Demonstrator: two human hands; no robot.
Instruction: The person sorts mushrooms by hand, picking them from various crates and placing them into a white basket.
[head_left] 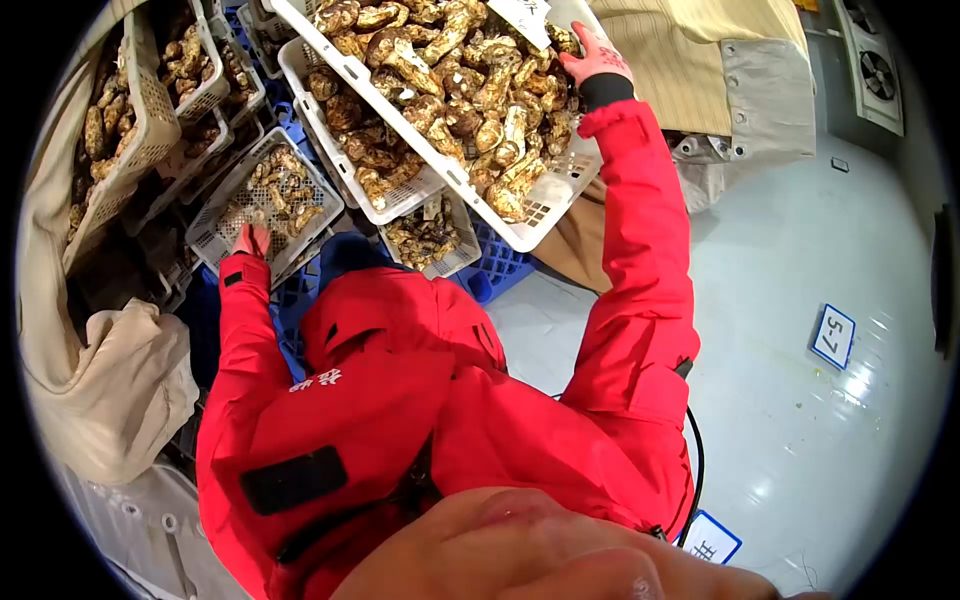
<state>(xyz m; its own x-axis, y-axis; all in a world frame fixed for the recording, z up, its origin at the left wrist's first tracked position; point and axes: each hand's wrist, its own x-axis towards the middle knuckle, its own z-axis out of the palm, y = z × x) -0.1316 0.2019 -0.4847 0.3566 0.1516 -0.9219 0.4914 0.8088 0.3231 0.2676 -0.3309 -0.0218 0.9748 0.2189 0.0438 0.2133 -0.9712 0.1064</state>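
My right hand (597, 57), in a pink glove with a black cuff, grips the right rim of a large white plastic crate (528, 235). The crate is tilted and filled with brown, thick-stemmed mushrooms (460, 95); a white paper label (522, 20) lies on them. My left hand (253, 240) is closed at the near edge of a smaller grey basket (325, 190), which holds a thin layer of mushrooms; its fingers are partly hidden. Under the large crate, another white crate (385, 208) of mushrooms shows.
Stacked mushroom crates (150, 110) stand at the left. A small basket (460, 255) of mushrooms sits by a blue pallet (497, 268). Beige cloth covers (130, 390) hang at the left and upper right. The grey floor (750, 400) at the right bears a "5-7" sign (833, 337).
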